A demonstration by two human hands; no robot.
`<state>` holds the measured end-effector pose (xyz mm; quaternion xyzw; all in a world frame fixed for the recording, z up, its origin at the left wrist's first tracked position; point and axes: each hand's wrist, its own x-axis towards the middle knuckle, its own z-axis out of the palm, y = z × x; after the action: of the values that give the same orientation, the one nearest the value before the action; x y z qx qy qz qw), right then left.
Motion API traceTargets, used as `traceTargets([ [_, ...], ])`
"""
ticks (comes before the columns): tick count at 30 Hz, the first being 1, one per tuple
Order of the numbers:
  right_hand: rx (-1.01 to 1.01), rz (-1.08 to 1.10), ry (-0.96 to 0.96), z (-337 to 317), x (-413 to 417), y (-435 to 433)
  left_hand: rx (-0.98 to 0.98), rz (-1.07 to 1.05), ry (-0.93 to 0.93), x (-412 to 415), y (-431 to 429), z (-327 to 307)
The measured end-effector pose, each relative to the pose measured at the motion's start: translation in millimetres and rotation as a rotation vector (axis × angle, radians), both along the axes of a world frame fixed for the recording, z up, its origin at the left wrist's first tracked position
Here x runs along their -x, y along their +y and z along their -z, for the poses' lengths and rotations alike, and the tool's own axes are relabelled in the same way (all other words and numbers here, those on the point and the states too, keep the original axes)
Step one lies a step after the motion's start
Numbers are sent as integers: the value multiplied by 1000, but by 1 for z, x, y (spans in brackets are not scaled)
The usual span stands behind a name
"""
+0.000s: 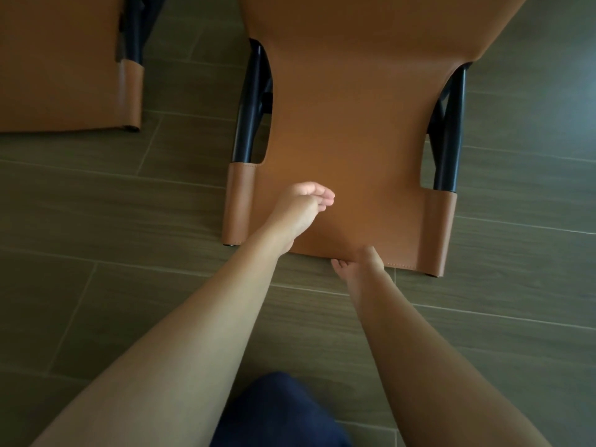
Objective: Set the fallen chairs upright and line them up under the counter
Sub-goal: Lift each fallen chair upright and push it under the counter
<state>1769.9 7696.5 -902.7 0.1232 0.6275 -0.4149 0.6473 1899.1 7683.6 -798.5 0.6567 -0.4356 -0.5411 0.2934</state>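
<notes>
A tan leather chair [354, 130] with a black metal frame lies on its back on the floor, its backrest top edge nearest me. My right hand [358, 266] grips that top edge near its middle, thumb on the leather and fingers curled underneath. My left hand [303, 208] hovers over the backrest, palm turned up, fingers loosely apart, holding nothing. A second matching chair [64, 69] lies the same way at the upper left, cut off by the frame edge.
The floor [129, 221] is dark wood-look tile. A gap of floor separates the two chairs. My dark blue clothing [274, 414] shows at the bottom. No counter is in view.
</notes>
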Motion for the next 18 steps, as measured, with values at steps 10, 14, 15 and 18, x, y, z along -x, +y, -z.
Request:
traceTargets([
  [10, -166, 193, -99, -23, 3, -8, 30, 129, -100, 9, -8, -27],
  [14, -111, 120, -29, -47, 2, -10, 47, 119, -163, -3, -9, -40],
  [15, -71, 108, -24, -57, 2, -9, 50, 105, -168, -4, -7, -45],
  [18, 4, 191, -113, -94, 2, -2, 105, 136, -234, -3, -3, -68],
])
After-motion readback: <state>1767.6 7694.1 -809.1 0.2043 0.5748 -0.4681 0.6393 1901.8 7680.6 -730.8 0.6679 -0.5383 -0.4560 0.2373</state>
